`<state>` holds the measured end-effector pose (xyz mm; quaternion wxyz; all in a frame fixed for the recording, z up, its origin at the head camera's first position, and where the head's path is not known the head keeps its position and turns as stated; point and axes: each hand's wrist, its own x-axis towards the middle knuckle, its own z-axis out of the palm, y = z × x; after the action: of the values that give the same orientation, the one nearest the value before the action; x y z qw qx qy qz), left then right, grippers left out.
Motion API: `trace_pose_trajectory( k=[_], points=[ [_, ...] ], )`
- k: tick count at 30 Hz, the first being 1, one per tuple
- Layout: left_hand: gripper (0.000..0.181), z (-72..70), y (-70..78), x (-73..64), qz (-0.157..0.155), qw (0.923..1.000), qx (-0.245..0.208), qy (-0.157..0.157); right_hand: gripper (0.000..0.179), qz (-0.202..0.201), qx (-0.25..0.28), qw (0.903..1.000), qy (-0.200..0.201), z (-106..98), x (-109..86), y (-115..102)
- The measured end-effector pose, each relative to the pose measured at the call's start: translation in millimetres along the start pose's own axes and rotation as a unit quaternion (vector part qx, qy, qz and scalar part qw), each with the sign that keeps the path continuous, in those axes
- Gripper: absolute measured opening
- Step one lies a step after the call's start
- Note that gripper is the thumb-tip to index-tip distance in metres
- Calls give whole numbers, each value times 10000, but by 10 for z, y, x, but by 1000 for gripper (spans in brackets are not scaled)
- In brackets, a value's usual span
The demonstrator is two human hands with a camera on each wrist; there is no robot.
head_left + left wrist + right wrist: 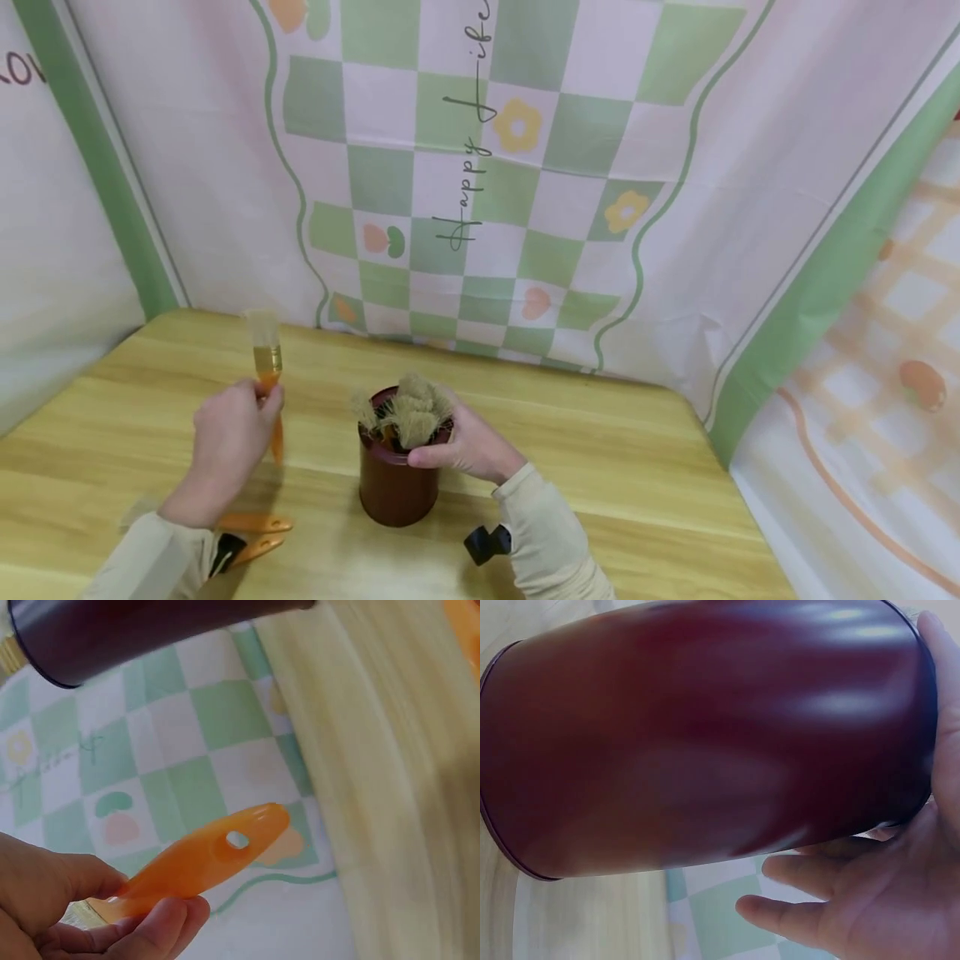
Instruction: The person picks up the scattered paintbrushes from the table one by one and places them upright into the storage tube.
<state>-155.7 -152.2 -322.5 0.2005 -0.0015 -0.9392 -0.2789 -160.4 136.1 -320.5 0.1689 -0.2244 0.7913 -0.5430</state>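
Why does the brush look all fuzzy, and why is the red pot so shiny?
Head view: the brush in the left hand is smeared by motion blur. Right wrist view: the pot fills the frame, too close to be sharp, with pale glare streaks along its upper side beside the right hand. Left wrist view: the table is blurred, while the brush handle stays fairly sharp.

one cup (393, 483), several brushes (266, 367), two hands (225, 442)

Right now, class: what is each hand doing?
Left hand: grips an orange brush.
Right hand: holds the dark red cup at its rim.
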Motion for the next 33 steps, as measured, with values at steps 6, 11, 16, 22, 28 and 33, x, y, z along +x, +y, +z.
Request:
trace_pose_trajectory(
  k=[6, 11, 16, 22, 28, 33],
  points=[
    [28, -168, 193, -92, 182, 9997, -133, 92, 100, -296, -25, 9995, -59, 6, 6, -6],
    [30, -285, 334, -124, 181, 9995, -235, 45, 103, -110, -227, 9992, 296, -8, -39, -17],
    [30, -382, 389, -177, 58, 9996, -280, -14, 105, 171, -446, 9975, 519, 1, -45, -51],
    [30, -390, 391, -191, 77, 9996, -255, -43, 103, -179, -226, 9988, 391, 18, -14, -23],
    [28, -373, 465, -231, 127, 9990, -352, -235, 106, -154, -56, 9995, 288, 22, -13, -14],
    [27, -369, 547, -288, 268, 9982, -469, -277, 105, -262, -72, 9993, 272, 24, -8, -8]
  ],
)
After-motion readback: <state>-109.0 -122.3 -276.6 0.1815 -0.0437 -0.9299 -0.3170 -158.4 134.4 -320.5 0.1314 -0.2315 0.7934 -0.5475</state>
